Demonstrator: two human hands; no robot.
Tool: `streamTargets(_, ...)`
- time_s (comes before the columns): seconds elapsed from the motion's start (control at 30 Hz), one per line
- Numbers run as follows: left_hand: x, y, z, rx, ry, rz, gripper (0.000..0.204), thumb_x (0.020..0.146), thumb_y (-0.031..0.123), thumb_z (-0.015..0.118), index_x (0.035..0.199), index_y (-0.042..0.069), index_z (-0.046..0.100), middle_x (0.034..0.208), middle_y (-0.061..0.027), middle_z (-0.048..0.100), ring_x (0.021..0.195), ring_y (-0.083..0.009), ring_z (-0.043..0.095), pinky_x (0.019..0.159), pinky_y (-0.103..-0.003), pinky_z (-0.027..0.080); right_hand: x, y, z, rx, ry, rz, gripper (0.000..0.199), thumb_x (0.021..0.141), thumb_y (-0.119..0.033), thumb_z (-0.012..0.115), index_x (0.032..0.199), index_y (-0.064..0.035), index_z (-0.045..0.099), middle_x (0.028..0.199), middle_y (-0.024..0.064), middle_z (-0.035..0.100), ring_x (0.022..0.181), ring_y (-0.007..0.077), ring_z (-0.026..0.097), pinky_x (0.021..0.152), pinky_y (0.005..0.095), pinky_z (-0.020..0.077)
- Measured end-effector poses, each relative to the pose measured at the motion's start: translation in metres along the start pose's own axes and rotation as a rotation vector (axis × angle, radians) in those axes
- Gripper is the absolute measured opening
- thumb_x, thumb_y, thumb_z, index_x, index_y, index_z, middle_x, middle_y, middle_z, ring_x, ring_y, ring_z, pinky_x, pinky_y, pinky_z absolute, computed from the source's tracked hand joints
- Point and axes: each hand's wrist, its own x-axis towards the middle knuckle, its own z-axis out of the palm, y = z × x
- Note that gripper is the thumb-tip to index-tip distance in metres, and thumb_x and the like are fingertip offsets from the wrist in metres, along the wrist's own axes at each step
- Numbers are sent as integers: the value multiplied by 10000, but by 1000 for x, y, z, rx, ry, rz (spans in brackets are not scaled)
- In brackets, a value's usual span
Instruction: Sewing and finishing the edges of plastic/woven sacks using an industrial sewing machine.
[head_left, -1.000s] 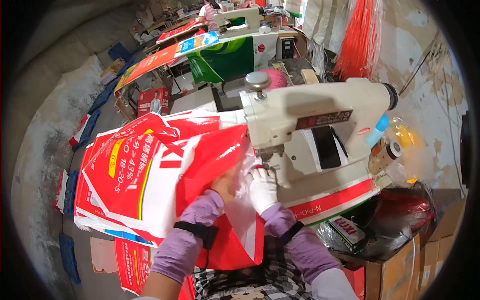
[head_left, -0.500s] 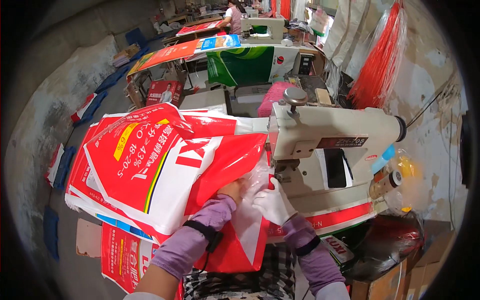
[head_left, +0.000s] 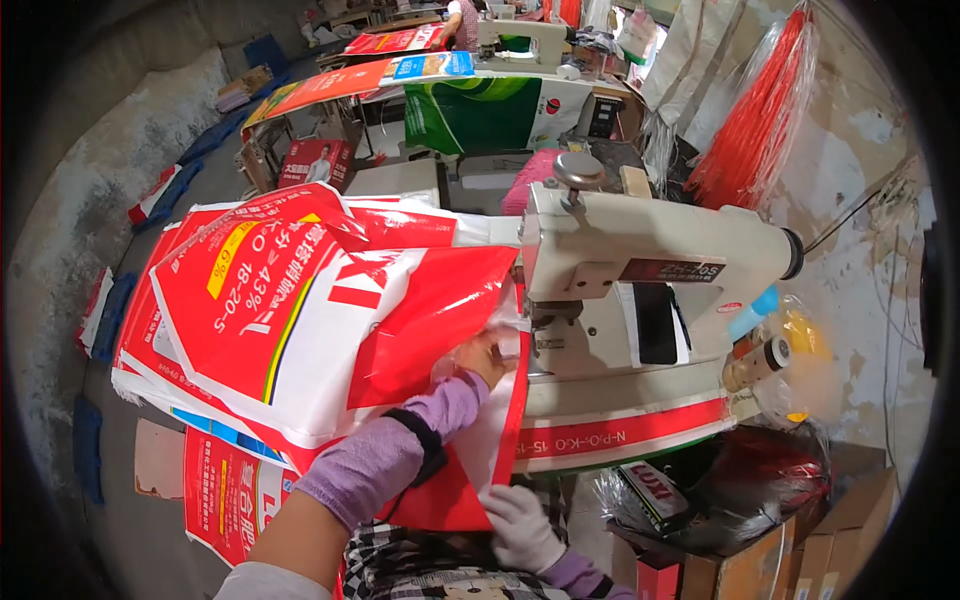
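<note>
A red-and-white plastic-film sack (head_left: 430, 310) lies over a pile of similar sacks, its right edge up against the sewing machine (head_left: 640, 235). My left hand (head_left: 482, 358), in a purple sleeve with a black band, is closed on the sack's edge just in front of the machine's needle area; some of its fingers are hidden by the film. Lower down, my right hand (head_left: 525, 530) wears a white glove and has its fingers curled at the sack's near right corner. The needle itself is too small to make out.
A black flat rectangle (head_left: 657, 323) rests on white paper against the machine. Red strands (head_left: 750, 120) hang on the right wall. Cardboard boxes (head_left: 740, 560) and a plastic-wrapped bundle (head_left: 760, 475) stand at lower right. Farther off, a person (head_left: 465, 25) works beside another sewing machine (head_left: 525, 42).
My right hand has moved down from the sack's edge by the needle area to its near corner. My left hand has moved up and right along the edge. The whole view has shifted slightly.
</note>
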Motion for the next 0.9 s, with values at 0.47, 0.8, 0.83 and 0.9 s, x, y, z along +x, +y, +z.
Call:
streamTargets(0.47, -61, 175, -101, -604, -863, -99, 622, 839, 143, 608, 1397, 50, 350, 1365, -204, 446, 1304, -284, 407, 1041, -401, 365, -25, 12, -4, 708, 219, 625, 213, 909, -200, 575, 852, 5, 594, 710, 103, 540, 682, 163, 523, 626, 319, 432)
streamTargets(0.8, -141, -27, -368, 1169, -100, 123, 940, 553, 150, 785, 1399, 140, 375, 1255, -185, 503, 1136, -385, 499, 942, -505, 417, 46, 52, 26, 479, 259, 466, 405, 829, -411, 653, 994, -42, 682, 867, 169, 676, 815, 327, 659, 723, 399, 515)
streamTargets(0.83, -144, -65, -381, 1132, -232, 40, 894, 579, 126, 753, 1391, 134, 381, 1170, -173, 553, 1025, -373, 574, 864, -480, 483, 40, 41, 27, 693, 324, 466, 373, 844, -392, 647, 970, -46, 701, 877, 166, 680, 821, 301, 666, 728, 379, 522)
streamTargets(0.9, -142, -89, -365, 1191, -354, 150, 775, 665, 133, 667, 1389, 146, 391, 1003, -137, 609, 758, -329, 627, 664, -464, 519, 56, 27, 25, 478, 321, 480, 351, 876, -384, 605, 892, -50, 711, 867, 153, 685, 775, 286, 671, 685, 379, 529)
